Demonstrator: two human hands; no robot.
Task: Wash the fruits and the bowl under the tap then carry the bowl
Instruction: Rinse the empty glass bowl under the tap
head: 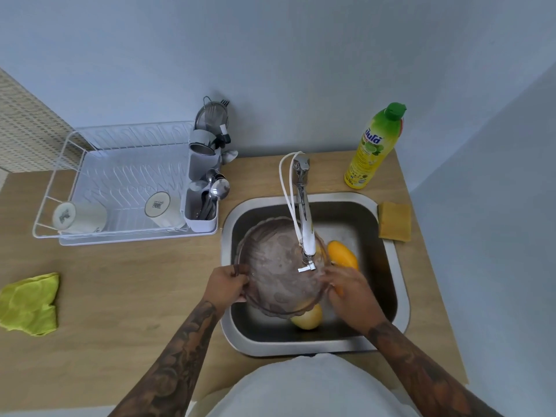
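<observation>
One translucent brownish-purple glass bowl with a scalloped rim (279,266) is held over the stainless steel sink (400,296), tilted, directly under the white-and-chrome tap spout (307,230). Bowl surface looks wet with patchy water film. Left hand (227,282) grips the bowl's left rim, fingers curled over the edge. Right hand (346,285) is at the bowl's right rim, fingers bent against it; whether it truly clamps the rim is blurred, cannot tell.

Fruits visible in the sink: two. One orange-yellow elongated mango (341,254) lies right of the bowl, partly behind the right hand. One pale yellow round fruit (308,319) sits at the sink's near side, partly under the bowl.

On the light wooden worktop (144,284): one white wire dish rack (63,152) left of the sink, holding two white mugs lying on their sides (79,218) (164,210). One grey cutlery holder (200,212) is at the rack's right end with spoons and other utensils, count unclear. One yellow dish-soap bottle with green cap (373,145) stands behind the sink to the right. One yellow-orange sponge (394,221) lies just beside the sink's right edge. One crumpled yellow-green cloth (30,303) lies at far left, well apart from the sink.
</observation>
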